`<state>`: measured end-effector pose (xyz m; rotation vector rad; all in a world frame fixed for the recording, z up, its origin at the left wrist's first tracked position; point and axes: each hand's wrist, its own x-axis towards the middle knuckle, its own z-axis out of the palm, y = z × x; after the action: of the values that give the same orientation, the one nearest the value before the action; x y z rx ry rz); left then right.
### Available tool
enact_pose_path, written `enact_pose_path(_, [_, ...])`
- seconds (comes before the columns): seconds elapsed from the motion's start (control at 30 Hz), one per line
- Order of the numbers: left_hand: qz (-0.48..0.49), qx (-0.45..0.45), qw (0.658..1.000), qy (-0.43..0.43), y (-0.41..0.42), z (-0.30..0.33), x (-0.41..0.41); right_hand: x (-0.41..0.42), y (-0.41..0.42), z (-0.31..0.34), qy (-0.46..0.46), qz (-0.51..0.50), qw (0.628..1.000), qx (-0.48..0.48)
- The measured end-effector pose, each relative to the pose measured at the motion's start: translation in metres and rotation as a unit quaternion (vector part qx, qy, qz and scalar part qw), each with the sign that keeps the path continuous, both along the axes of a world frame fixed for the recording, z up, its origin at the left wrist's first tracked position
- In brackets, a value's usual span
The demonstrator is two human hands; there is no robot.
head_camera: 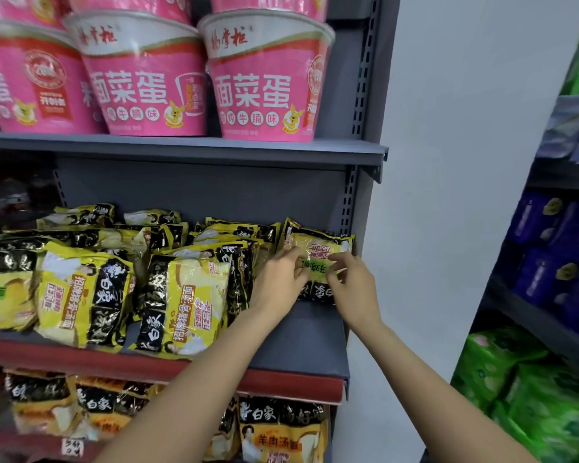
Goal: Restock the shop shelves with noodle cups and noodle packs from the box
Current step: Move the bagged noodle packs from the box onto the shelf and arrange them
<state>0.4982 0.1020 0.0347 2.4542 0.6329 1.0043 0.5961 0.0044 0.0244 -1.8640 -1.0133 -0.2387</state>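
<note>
A yellow and black noodle pack (pixel 318 252) lies at the right end of the middle shelf (pixel 301 332), against the shelf's right upright. My left hand (pixel 279 279) holds its left edge and my right hand (pixel 351 282) holds its lower right part. Several more yellow noodle packs (pixel 184 295) are piled along the same shelf to the left. Large pink noodle cups (pixel 268 81) stand in a row on the shelf above. The box is out of view.
Orange and yellow noodle packs (pixel 281 432) fill the shelf below. A white wall (pixel 465 195) stands right of the grey shelf unit. Another rack at far right carries purple packs (pixel 555 248) and green packs (pixel 532 389).
</note>
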Motion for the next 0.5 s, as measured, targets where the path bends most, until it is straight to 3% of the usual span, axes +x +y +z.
enact_pose_path(0.23, [-0.067,-0.13,0.989,-0.03,-0.048,-0.015,-0.08,-0.075,-0.063,-0.011,0.093,0.049,0.994,0.002])
enact_pose_path(0.5, [-0.111,-0.231,0.963,0.079,-0.122,-0.106,-0.193,-0.193,-0.159,-0.11,0.169,0.047,0.972,-0.159])
